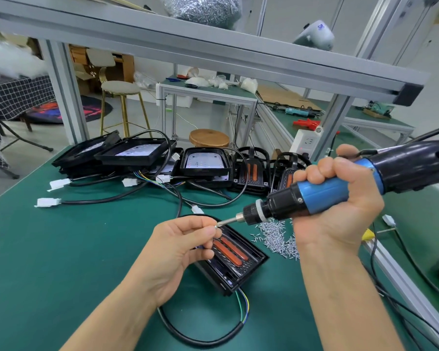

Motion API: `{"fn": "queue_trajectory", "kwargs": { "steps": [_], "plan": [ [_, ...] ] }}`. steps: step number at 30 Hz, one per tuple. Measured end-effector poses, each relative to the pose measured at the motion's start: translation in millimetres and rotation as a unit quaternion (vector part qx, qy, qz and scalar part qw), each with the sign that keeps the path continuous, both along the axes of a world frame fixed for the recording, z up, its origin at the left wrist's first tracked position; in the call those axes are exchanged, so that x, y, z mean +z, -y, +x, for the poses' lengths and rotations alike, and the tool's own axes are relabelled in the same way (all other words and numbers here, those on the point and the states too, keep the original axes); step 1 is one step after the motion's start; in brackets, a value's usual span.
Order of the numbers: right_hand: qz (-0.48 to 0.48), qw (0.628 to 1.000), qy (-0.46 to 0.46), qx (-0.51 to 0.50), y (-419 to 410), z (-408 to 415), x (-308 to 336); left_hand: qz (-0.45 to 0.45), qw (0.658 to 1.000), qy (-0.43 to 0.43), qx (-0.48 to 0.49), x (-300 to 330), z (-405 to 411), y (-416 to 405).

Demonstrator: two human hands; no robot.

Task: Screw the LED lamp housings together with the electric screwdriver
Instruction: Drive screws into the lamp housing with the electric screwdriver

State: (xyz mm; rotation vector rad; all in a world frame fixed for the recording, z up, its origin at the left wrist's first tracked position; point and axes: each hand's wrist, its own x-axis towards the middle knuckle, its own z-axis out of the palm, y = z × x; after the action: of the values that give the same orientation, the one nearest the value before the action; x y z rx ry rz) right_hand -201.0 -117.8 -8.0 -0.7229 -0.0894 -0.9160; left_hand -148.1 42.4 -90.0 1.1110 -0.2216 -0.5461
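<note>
Pinching a screw [216,226] in my left hand [180,252] onto the bit, I grip the electric screwdriver [322,196] in my right hand [340,198]; the lamp housing [235,262] lies directly below, running lengthwise away from me, nearer my left.

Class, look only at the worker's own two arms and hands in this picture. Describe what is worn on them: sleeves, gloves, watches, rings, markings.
Both are bare. The left hand and right hand wear no gloves, and no ring shows on the fingers that can be seen. Both forearms are uncovered right down to the picture's lower edge: no sleeve, cuff, watch or wristband appears. No tattoos, tape or other markings can be seen.
</note>
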Motion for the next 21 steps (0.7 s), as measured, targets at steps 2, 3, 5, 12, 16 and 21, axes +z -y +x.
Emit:
{"fn": "queue_trajectory", "kwargs": {
  "steps": [2, 3, 5, 12, 16, 21],
  "plan": [
    [0.003, 1.000, -0.001, 0.004, -0.4, 1.0, -0.4, -0.004, 1.000, -0.007, 0.009, -0.7, 0.4, 0.3],
    [0.005, 1.000, 0.000, 0.005, -0.6, 1.8, -0.6, -0.006, 1.000, -0.012, 0.015, -1.0, 0.9, 0.5],
    [0.004, 1.000, 0.000, 0.006, -1.1, 2.9, -0.8, -0.010, 0.999, -0.019, 0.023, -1.5, 1.6, 0.9],
    [-0.011, 1.000, 0.010, 0.003, -1.9, 7.9, -4.4, -0.027, 0.999, -0.034, 0.027, -4.5, 2.1, -1.1],
    [-0.031, 1.000, 0.000, -0.005, -5.5, 13.7, -12.8, -0.031, 0.999, -0.007, 0.040, -1.6, 2.7, 1.5],
    [-0.032, 0.999, -0.002, 0.006, -7.1, 21.8, -24.2, 0.007, 0.993, 0.048, 0.110, 1.3, 16.7, -8.5]
  ]
}}
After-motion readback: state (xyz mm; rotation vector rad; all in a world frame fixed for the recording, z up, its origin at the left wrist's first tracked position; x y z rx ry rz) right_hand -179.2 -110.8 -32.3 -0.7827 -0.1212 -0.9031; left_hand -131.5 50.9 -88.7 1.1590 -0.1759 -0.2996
